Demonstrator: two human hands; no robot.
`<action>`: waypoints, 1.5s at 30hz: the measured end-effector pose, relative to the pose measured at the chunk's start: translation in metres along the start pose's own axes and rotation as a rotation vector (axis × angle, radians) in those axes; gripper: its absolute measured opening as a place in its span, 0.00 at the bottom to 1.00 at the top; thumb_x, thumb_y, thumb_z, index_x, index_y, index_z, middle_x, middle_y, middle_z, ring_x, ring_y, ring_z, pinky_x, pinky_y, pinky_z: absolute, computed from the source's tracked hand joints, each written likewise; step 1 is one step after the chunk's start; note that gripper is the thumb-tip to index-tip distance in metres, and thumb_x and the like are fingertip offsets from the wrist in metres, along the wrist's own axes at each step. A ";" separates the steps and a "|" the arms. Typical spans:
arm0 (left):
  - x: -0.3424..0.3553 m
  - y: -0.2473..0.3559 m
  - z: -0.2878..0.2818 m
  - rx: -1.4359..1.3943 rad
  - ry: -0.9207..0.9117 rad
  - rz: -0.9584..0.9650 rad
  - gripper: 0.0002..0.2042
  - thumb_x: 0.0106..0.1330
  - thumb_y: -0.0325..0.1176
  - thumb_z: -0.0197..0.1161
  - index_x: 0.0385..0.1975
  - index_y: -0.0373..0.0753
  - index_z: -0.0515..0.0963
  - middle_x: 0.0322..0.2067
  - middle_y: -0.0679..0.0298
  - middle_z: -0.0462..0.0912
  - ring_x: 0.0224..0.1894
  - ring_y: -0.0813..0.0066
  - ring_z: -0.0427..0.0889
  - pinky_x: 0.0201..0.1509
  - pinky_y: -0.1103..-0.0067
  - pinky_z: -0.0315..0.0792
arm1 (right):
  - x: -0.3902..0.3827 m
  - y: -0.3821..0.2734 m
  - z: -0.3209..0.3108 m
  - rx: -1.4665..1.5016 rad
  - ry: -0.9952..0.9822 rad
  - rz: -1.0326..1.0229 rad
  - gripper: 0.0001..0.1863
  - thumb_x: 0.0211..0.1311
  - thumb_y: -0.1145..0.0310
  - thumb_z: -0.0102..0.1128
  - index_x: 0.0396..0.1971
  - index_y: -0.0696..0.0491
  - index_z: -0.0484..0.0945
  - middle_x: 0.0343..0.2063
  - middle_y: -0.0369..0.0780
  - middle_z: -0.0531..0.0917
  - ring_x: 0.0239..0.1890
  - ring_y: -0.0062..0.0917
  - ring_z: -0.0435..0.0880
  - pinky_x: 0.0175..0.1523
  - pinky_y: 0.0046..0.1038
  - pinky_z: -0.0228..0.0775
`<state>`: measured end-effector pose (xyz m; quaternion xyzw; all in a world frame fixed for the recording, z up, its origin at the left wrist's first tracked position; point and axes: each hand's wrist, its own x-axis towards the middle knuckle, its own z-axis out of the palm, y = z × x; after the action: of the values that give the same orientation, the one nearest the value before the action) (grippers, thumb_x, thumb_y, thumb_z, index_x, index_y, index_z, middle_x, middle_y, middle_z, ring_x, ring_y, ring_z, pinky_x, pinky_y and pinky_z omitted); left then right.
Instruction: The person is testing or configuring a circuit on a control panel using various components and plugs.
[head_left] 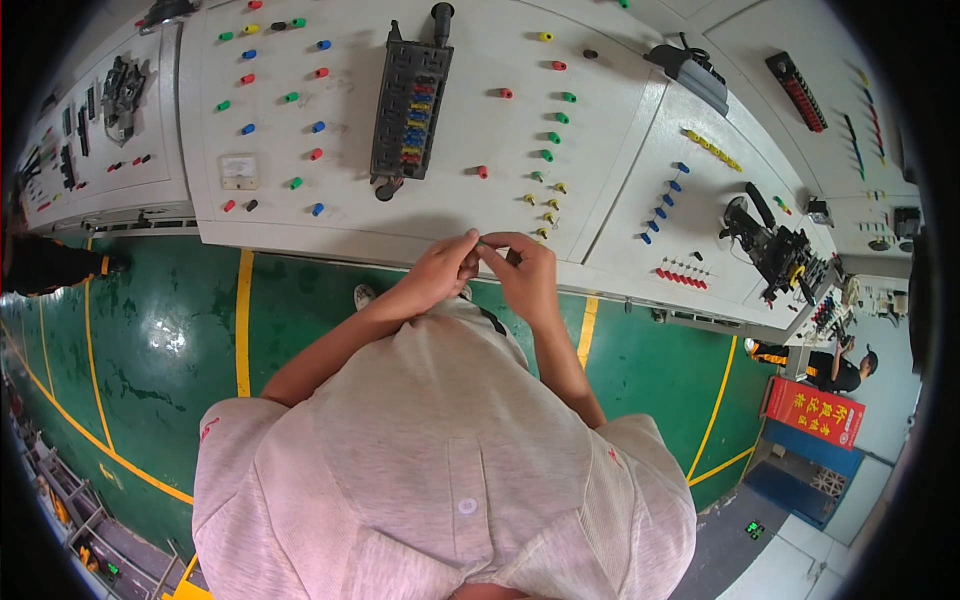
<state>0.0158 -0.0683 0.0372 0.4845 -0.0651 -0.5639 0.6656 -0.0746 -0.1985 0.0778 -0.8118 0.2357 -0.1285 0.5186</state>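
Note:
My left hand and my right hand meet in front of my chest, at the near edge of a white test panel. The thumbs and fingertips of both are pinched together around something small and dark, mostly hidden by the fingers. Just beyond my right hand, several bare brass-coloured terminal posts stick up from the panel. Above them runs a column of green terminal caps. Farther off, a black fuse box with rows of coloured fuses is mounted on the panel.
Red, blue and green terminals dot the panel's left part. On the right panel sits a black steering-column switch assembly. Another person is at the far right beside a red sign; a dark-clothed leg shows at left.

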 end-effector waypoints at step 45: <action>-0.036 0.025 -0.098 -0.173 -0.208 -0.138 0.19 0.74 0.44 0.47 0.19 0.46 0.57 0.16 0.75 0.56 0.15 0.87 0.50 0.17 0.85 0.46 | 0.077 0.019 -0.007 -0.952 0.669 -0.089 0.23 0.66 0.54 0.54 0.16 0.54 0.76 0.20 0.45 0.80 0.24 0.44 0.79 0.28 0.42 0.70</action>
<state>0.0825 0.0144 0.0202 0.3675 -0.0514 -0.6590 0.6543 -0.0161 -0.2501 0.0612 -0.8798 0.3843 -0.2795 -0.0120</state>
